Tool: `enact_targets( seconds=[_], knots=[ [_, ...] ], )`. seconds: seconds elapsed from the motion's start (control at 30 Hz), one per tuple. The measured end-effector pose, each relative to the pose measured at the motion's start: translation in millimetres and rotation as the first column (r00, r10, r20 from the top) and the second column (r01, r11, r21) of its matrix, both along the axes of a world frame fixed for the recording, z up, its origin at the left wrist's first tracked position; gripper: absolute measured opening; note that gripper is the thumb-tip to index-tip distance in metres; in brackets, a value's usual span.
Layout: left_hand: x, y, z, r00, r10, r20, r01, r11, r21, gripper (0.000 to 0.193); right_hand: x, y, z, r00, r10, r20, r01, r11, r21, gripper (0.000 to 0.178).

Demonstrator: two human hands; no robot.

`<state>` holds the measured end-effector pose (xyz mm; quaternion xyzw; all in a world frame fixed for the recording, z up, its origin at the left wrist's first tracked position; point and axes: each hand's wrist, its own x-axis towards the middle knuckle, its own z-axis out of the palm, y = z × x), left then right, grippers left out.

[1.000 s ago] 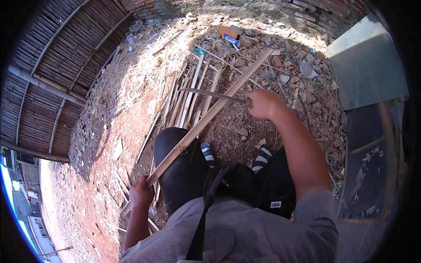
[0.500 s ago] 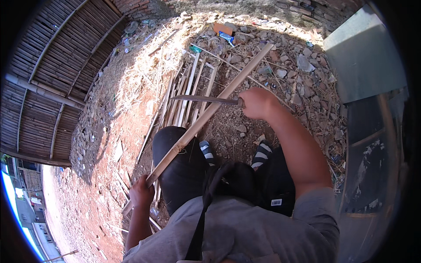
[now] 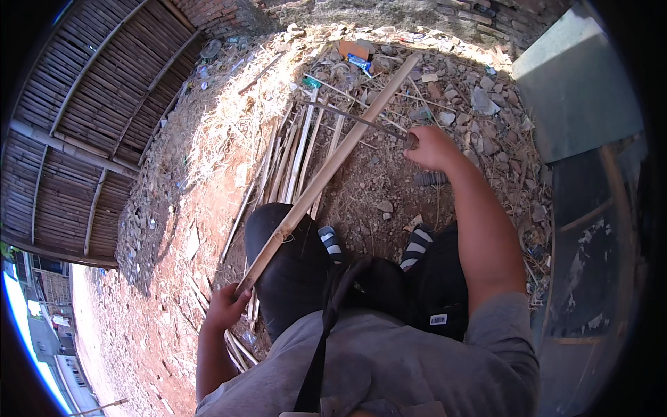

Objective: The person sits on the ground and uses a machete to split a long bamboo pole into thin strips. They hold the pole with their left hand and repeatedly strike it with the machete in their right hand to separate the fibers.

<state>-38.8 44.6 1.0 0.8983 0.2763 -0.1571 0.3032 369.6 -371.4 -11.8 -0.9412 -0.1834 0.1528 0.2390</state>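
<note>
A long split bamboo strip (image 3: 333, 165) slants from lower left to upper right, resting across my left thigh with its inner face and a node showing. Its near end is gripped by my left hand (image 3: 226, 306), thumb laid along it. My right hand (image 3: 429, 147) is closed round the handle of a long, dark-bladed machete (image 3: 372, 124). The blade crosses the strip towards its far part, tip pointing left and slightly away from me. Whether the edge touches the bamboo or passes just above it, I cannot tell.
Several pale bamboo strips (image 3: 295, 156) lie on the ground beyond my left knee. Stones and rubble (image 3: 486, 139) spread at right. A woven bamboo wall (image 3: 76, 90) stands at left, a grey panel (image 3: 577, 90) at right, and a brick wall (image 3: 445, 28) at the back.
My right hand has moved away from me and slightly right, carrying the machete further up the strip. The blade now tilts, tip higher. The strip's far end has shifted slightly left.
</note>
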Motion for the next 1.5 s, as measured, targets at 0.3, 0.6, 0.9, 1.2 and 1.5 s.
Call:
enact_targets(
  seconds=[0.3,0.6,0.9,1.2,1.5],
  knots=[
    [-6.7,-2.1,3.8,0.996,0.025,-0.085,-0.023,1.000,0.021,0.041,-7.5,1.5,5.7,0.987,0.127,0.099,-0.133,0.989,0.057,0.042],
    [-11.7,-15.5,-15.6,0.979,-0.142,0.148,0.074,0.918,0.389,0.033,-14.0,14.1,7.8,0.982,0.147,0.120,-0.149,0.989,0.001,0.031],
    [-14.6,-13.8,-28.5,0.951,-0.217,0.219,0.092,0.879,0.468,0.031,-26.4,28.0,17.5,0.978,0.162,0.129,-0.161,0.987,-0.024,0.030],
    [-12.8,-18.9,-23.1,0.949,-0.219,0.226,0.083,0.868,0.490,0.031,-12.9,17.2,11.7,0.989,0.106,0.104,-0.117,0.988,0.100,0.030],
    [-4.5,-8.4,-14.5,0.963,-0.233,0.136,0.138,0.858,0.495,0.029,13.7,-13.8,-19.1,0.988,-0.090,0.128,0.075,0.990,0.117,0.036]
  ],
)
